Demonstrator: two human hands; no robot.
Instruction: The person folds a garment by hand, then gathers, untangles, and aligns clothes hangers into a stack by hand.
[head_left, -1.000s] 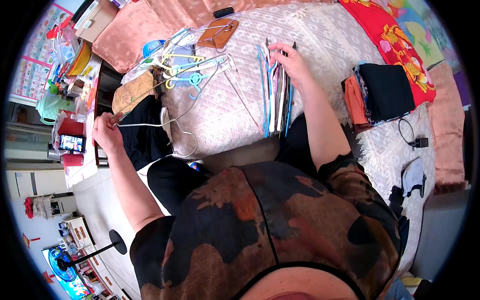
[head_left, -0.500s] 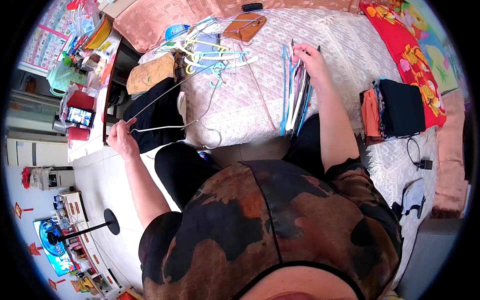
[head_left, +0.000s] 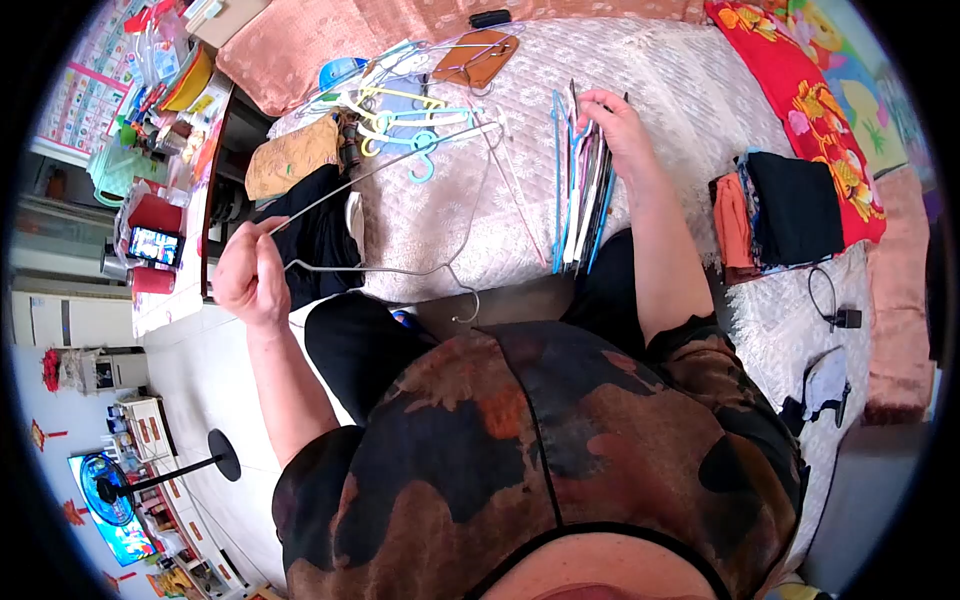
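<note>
My left hand point(head_left: 250, 278) grips one end of a thin wire hanger point(head_left: 365, 268), holding it up at the left with its hook toward my lap. At the bed's front edge, my right hand point(head_left: 622, 130) is closed around the top of a bundle of hangers point(head_left: 580, 200), blue, white and dark, standing close together between my knees. Behind the wire hanger lie loose pale blue and yellow hangers point(head_left: 415, 120) in a tangled heap. A single pink hanger point(head_left: 515, 190) rests on the bedspread left of the bundle.
Folded dark clothes point(head_left: 310, 240) and a tan folded cloth point(head_left: 295, 158) lie at the left. A folded clothes stack point(head_left: 790, 210) sits right, near a red pillow point(head_left: 810, 100). A brown flat item point(head_left: 475, 58) is at the back. A cluttered table point(head_left: 215, 150) borders the bed.
The wire hanger has swung toward my lap, its hook shifting to the right. My left hand has turned and risen slightly. My right hand stays on the bundle.
</note>
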